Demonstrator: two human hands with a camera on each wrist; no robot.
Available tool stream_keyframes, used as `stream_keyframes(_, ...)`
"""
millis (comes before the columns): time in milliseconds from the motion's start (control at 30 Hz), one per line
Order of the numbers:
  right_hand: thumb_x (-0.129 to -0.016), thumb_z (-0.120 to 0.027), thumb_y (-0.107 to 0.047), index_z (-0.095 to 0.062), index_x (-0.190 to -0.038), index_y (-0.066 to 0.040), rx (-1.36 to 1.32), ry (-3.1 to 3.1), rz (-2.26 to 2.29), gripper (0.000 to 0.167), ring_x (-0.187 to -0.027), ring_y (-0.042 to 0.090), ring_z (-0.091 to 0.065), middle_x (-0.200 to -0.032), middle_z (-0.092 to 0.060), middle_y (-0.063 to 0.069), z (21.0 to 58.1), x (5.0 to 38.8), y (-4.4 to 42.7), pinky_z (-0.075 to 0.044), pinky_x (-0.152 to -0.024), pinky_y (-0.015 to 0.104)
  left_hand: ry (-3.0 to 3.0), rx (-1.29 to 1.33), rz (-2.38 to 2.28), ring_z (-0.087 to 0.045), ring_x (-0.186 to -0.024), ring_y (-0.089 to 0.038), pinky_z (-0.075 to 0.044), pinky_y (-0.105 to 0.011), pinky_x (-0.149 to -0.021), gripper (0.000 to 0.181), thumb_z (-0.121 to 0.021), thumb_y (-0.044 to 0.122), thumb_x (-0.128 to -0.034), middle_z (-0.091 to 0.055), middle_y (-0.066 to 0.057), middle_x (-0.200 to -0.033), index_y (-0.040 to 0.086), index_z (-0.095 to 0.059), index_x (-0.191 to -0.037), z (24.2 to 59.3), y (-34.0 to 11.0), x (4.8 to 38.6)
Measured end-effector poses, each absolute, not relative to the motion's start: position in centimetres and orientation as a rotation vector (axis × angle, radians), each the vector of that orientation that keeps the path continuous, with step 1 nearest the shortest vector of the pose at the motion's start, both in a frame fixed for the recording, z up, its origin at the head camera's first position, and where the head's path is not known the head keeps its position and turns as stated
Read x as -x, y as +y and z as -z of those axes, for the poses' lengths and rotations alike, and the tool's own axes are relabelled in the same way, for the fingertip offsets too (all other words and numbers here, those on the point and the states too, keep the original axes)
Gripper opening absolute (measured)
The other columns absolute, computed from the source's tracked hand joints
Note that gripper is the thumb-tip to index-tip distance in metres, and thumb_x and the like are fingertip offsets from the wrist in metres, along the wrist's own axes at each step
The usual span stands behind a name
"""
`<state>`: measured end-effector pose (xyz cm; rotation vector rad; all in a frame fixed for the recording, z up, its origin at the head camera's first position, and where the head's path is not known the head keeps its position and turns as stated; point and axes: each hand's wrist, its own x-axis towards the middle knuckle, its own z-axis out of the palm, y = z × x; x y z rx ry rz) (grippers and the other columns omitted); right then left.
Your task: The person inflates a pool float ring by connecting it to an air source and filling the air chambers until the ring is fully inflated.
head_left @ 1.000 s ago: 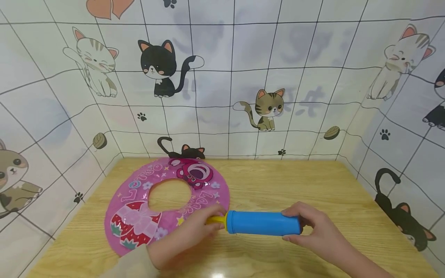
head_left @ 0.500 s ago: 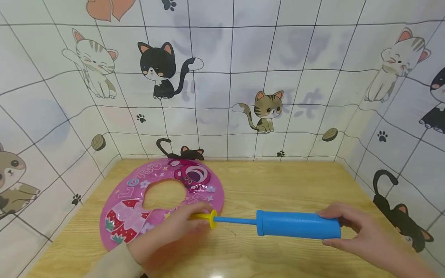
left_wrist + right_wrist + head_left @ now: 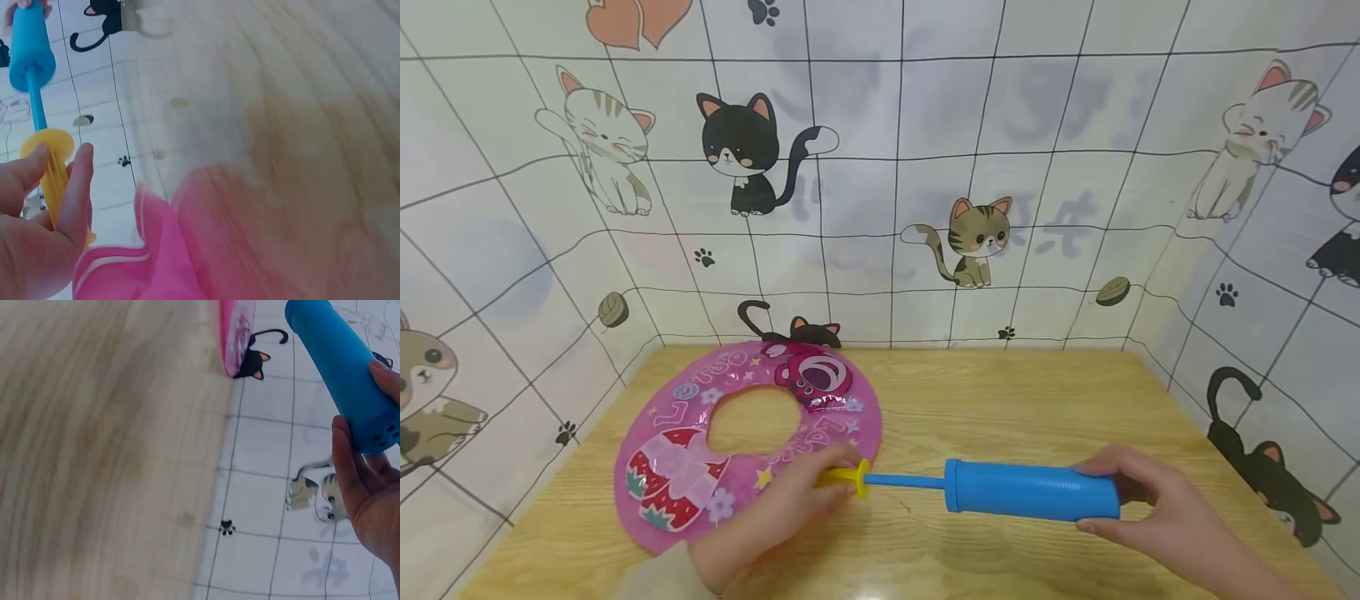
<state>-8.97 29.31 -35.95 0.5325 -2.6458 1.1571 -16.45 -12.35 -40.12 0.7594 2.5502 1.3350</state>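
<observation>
Hand pump (image 3: 985,488), held level or nearly so between the two hands and, as far as we can judge, above the counter (image 3: 1000,400), to the right of a pink ring (image 3: 651,400). We see the blue rod (image 3: 904,482) exposed between the blue barrel (image 3: 340,369) and the yellow disc (image 3: 47,145) of the handle (image 3: 56,184). The left hand (image 3: 797,498) pinches this handle, its thumb lying just behind the disc. The right hand (image 3: 1153,512) grips the far end of the barrel, thumb and fingers on opposite sides; in the right wrist view we note several small holes (image 3: 385,439) in that end, near the fingers. The ring lies on the counter partly behind the left forearm; whether the left hand touches it we cannot tell.

We take the step in hand to be working the rod along the barrel. To do this well, we would keep rod and barrel on one line, since a sideways push could bend so thin a rod or make it bind. We would let the right hand anchor the barrel while the left moves the handle smoothly, stopping short of a jerk at full reach. A firmer wrap round the handle would, we judge, resist slipping better than a pinch. Finally, we would keep the right fingers off the holes, in case air must pass there.
</observation>
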Motion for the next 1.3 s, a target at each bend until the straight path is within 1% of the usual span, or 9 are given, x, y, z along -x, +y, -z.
stream_keyframes(133,-0.072,-0.086,-0.012,-0.066,-0.114,-0.013,-0.517,-2.647,-1.23,0.047,-0.087,0.007,-0.06,-0.106,-0.062,-0.002,36.6,9.3,28.0,-0.055,-0.067,0.025,2.455,-0.731,-1.397,-0.063,-0.07,-0.018,-0.055,-0.025,-0.064,0.022,-0.066,0.006,-0.0925,-0.061,0.0,-0.102,0.012,-0.062,-0.114,40.0,-11.1,16.1)
stream_keyframes(233,-0.073,-0.086,-0.016,-0.066,-0.114,-0.013,-0.509,-2.661,-1.287,0.046,-0.088,0.008,-0.06,-0.107,-0.063,0.002,37.0,9.6,26.9,-0.055,-0.067,0.027,2.425,-0.706,-1.405,-0.063,-0.071,-0.018,-0.056,-0.024,-0.063,0.021,-0.066,0.004,-0.092,-0.062,-0.002,-0.1,0.01,-0.062,-0.112,39.9,-10.2,15.9)
stream_keyframes(367,-0.073,-0.086,-0.021,-0.065,-0.112,-0.013,-0.527,-2.658,-1.347,0.045,-0.085,0.012,-0.061,-0.107,-0.062,0.007,37.2,9.8,25.5,-0.055,-0.067,0.028,2.432,-0.707,-1.395,-0.065,-0.071,-0.018,-0.055,-0.023,-0.061,0.022,-0.066,0.004,-0.0921,-0.062,-0.003,-0.105,0.011,-0.062,-0.112,39.8,-9.2,15.6)
stream_keyframes(467,-0.073,-0.086,-0.022,-0.066,-0.111,-0.015,-0.553,-2.642,-1.379,0.044,-0.083,0.013,-0.061,-0.106,-0.062,0.007,37.3,9.9,24.5,-0.055,-0.067,0.029,2.445,-0.748,-1.386,-0.065,-0.073,-0.018,-0.055,-0.022,-0.062,0.021,-0.066,0.006,-0.0921,-0.062,-0.002,-0.106,0.015,-0.062,-0.11,39.6,-8.8,15.5)
stream_keyframes(600,-0.074,-0.086,-0.024,-0.065,-0.11,-0.016,-0.59,-2.638,-1.395,0.042,-0.083,0.014,-0.061,-0.106,-0.062,0.006,37.1,9.8,23.9,-0.055,-0.066,0.029,2.548,-0.816,-1.28,-0.063,-0.091,-0.015,-0.055,-0.03,-0.077,0.021,-0.068,0.015,-0.092,-0.064,0.007,-0.106,0.023,-0.063,-0.111,39.3,-9.1,15.5)
stream_keyframes(733,-0.075,-0.086,-0.025,-0.065,-0.112,-0.016,-0.586,-2.66,-1.366,0.044,-0.084,0.014,-0.062,-0.108,-0.062,0.006,36.4,9.6,24.4,-0.055,-0.067,0.029,2.61,-0.831,-1.207,-0.057,-0.108,-0.019,-0.048,-0.044,-0.094,0.022,-0.068,0.022,-0.0931,-0.063,0.013,-0.11,0.027,-0.063,-0.114,38.9,-10.1,15.8)
stream_keyframes(900,-0.074,-0.086,-0.017,-0.065,-0.116,-0.014,-0.594,-2.646,-1.292,0.047,-0.086,0.012,-0.062,-0.11,-0.063,0.004,35.8,9.8,26.5,-0.056,-0.068,0.027,2.592,-0.774,-1.206,-0.055,-0.113,-0.021,-0.045,-0.049,-0.098,0.022,-0.065,0.025,-0.0946,-0.061,0.014,-0.112,0.03,-0.062,-0.116,38.7,-11.5,16.4)
stream_keyframes(1200,-0.07,-0.083,0.005,-0.065,-0.118,-0.008,-0.612,-2.55,-1.214,0.053,-0.089,0.008,-0.061,-0.114,-0.061,-0.011,35.9,9.8,31.1,-0.053,-0.069,0.021,2.685,-0.741,-1.167,-0.055,-0.109,-0.022,-0.043,-0.052,-0.098,0.028,-0.068,0.022,-0.0923,-0.06,0.013,-0.111,0.03,-0.062,-0.119,38.3,-13.7,16.7)
stream_keyframes(1300,-0.069,-0.083,0.007,-0.065,-0.118,-0.007,-0.599,-2.55,-1.187,0.054,-0.09,0.005,-0.06,-0.115,-0.06,-0.013,35.5,9.6,32.0,-0.052,-0.07,0.018,2.677,-0.703,-1.169,-0.055,-0.109,-0.022,-0.044,-0.053,-0.097,0.028,-0.067,0.024,-0.0929,-0.061,0.012,-0.111,0.032,-0.06,-0.119,38.4,-14.1,16.7)
